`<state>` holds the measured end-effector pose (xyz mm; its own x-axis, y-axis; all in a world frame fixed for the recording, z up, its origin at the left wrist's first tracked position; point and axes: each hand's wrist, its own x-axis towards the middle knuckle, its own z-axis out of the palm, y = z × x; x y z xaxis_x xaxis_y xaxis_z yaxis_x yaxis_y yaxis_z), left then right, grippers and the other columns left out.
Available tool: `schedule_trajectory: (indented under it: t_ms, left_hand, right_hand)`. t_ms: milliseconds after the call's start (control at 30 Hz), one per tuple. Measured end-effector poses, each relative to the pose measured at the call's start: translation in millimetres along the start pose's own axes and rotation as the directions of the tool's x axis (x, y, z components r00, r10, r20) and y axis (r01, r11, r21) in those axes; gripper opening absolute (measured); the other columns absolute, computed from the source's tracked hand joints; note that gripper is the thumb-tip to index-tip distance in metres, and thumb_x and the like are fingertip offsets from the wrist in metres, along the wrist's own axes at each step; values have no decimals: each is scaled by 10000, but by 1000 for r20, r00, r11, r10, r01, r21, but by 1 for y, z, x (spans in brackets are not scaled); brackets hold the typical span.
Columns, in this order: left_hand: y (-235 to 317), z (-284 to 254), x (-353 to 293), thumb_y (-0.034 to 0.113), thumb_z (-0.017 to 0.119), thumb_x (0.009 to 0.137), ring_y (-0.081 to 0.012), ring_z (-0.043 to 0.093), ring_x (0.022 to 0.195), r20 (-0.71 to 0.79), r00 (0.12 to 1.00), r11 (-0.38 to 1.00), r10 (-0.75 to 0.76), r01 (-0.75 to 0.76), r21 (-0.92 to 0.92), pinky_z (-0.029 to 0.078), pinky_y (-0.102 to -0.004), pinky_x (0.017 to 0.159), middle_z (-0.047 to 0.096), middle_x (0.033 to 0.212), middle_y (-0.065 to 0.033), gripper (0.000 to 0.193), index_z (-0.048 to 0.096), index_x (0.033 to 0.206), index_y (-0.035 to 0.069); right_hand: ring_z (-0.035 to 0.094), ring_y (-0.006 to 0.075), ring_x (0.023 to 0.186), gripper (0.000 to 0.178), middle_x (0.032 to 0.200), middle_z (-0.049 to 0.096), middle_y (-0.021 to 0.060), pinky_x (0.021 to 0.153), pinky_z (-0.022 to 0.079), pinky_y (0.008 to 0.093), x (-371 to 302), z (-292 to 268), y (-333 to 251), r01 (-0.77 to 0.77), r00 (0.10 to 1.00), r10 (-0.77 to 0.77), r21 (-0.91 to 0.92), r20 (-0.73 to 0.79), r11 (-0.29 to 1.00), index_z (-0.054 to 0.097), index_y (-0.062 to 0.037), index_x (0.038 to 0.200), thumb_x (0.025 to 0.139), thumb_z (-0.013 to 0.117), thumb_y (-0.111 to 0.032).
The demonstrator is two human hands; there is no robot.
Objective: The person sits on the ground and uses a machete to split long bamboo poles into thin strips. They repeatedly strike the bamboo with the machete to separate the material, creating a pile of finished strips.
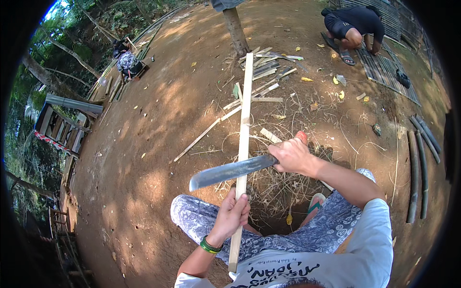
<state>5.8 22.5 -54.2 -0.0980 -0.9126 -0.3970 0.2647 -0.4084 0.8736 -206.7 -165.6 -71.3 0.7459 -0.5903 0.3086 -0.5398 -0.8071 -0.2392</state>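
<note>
Head view shows the left hand [234, 212] clenched around a long, pale, flat split-bamboo slat [244, 139], fingers wrapped fully about its lower part, with a short stub of slat below the fist and most of its length running away above the knuckles toward the bare brown earth. The right hand [293, 156] is closed tight on the handle of a broad grey steel machete [230, 171], whose blade lies across the slat just above the left fingers, its tip pointing past the slat to the person's left. The slat looks light, stiff and springy, with splintery edges; a grip low on it, well below the blade, seems the safest hold. Beyond the right fingers lie scattered bamboo offcuts [266, 67] and dry shavings [276, 189]. Far beyond them, a crouching person in dark clothing [353, 24] works on a woven bamboo mat [384, 69].
</note>
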Motion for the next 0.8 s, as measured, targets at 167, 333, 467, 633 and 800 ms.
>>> schedule_trajectory:
  t_ms: [167,333,467,633,800]
  left_hand:
    - [-5,3,-11,205,441,1100,-29,314,479,47,998,995,-29,24,98,271,-205,407,380,672,48,131,381,1020,120]
    - [-3,-3,-10,214,448,1098,-39,300,476,27,999,999,-32,32,-4,268,-212,413,368,668,43,131,394,1044,108]
    - [-9,-24,-71,230,467,1094,-47,341,497,96,978,980,-185,177,89,300,-218,435,403,672,33,140,413,1054,106]
    - [-16,-41,-116,209,449,1097,-52,299,493,7,962,951,-275,271,148,273,-237,434,387,668,27,131,457,1103,78]
    - [-23,-46,-77,179,444,1097,-60,337,497,7,993,988,-122,120,98,317,-229,435,386,665,28,138,484,1171,70]
  right_hand:
    - [652,352,550,135,575,606,157,543,531,459,14,-10,60,-364,920,355,-25,-168,931,610,-34,813,796,660,-159]
    - [689,348,597,123,644,656,147,570,564,483,3,0,27,-70,996,70,5,-51,998,623,-57,826,790,646,-173]
    - [712,378,701,167,727,681,192,640,567,502,17,-48,137,-612,778,578,-91,-244,786,674,-13,845,819,603,-162]
    - [690,459,946,326,939,700,305,831,531,526,-79,-56,292,-920,326,892,114,-313,376,717,49,989,805,615,-200]
    - [694,448,887,283,851,693,291,782,513,510,-50,-50,236,-816,434,826,230,-360,530,701,23,895,803,645,-239]
